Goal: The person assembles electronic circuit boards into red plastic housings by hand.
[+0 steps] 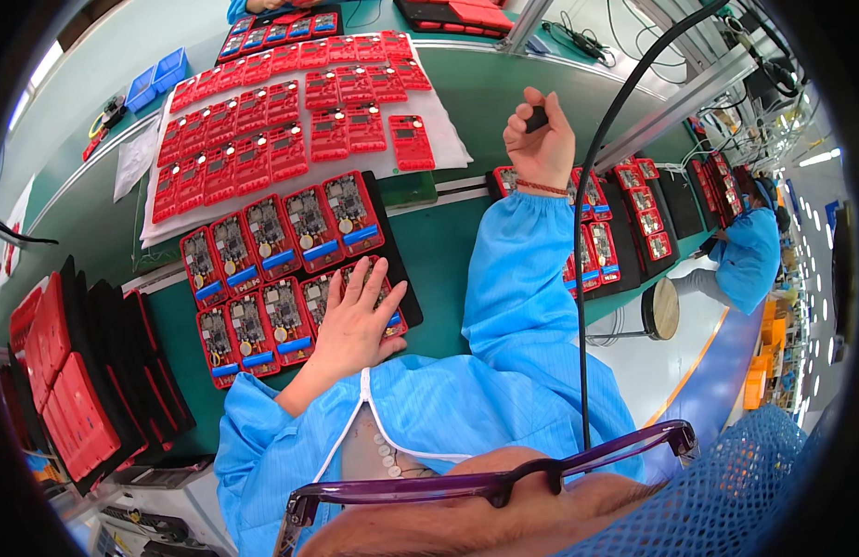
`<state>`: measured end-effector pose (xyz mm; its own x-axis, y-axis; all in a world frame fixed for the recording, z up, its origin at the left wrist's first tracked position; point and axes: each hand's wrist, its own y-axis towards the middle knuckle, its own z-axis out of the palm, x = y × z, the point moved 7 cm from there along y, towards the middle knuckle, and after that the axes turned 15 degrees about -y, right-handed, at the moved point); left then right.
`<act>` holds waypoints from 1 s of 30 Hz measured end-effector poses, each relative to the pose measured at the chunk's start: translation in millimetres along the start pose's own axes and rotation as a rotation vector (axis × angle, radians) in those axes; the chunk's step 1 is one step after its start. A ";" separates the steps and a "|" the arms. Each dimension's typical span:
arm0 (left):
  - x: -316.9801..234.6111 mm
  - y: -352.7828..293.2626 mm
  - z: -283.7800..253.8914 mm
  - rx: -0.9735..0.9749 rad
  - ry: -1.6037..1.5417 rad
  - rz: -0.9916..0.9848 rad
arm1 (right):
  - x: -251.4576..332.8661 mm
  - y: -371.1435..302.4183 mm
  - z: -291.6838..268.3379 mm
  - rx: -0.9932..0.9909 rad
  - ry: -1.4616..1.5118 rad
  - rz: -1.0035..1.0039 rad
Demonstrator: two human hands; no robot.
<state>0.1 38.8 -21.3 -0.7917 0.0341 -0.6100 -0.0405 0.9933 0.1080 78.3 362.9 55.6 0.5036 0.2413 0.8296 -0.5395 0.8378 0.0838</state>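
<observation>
My left hand (360,316) lies palm down, fingers spread, over the near right end of a black tray (380,200). Two rows of red cases (283,320) fill that tray, each with a circuit board and a blue strip; my hand partly covers some in the near row. Raised off to the right of the tray is my right hand (547,148), its fingers curled round a small black object (536,119). Most of that object is hidden, so its kind does not show.
Beyond the tray, a white sheet (452,139) bears rows of red cases. Black trays with red pieces (81,418) lean at the left. A black cable (582,325) hangs beside my right arm. More filled trays (647,223) and a seated person (749,255) are at right.
</observation>
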 end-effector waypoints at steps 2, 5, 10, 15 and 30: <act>2.2 -1.2 -0.1 0.004 0.000 -0.007 | 13.7 -11.2 19.9 -0.018 -0.066 -0.129; 5.1 -2.5 1.9 0.015 -0.007 -0.006 | 40.6 -27.7 28.0 -0.123 -0.326 -0.367; 5.5 -3.4 -0.4 0.002 0.001 0.003 | 48.3 -50.5 64.9 -0.289 -0.636 -0.637; 3.1 0.9 2.4 0.024 0.003 0.018 | -54.7 13.6 26.7 0.098 -1.755 -0.160; 5.0 -3.3 4.0 0.015 0.039 0.021 | -106.3 20.9 19.7 0.224 -1.798 -0.165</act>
<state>-1.3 36.1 -27.8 -0.8153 0.0510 -0.5767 -0.0149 0.9939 0.1089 0.2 345.2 -20.0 -0.6222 -0.7178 0.3125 -0.7117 0.6849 0.1561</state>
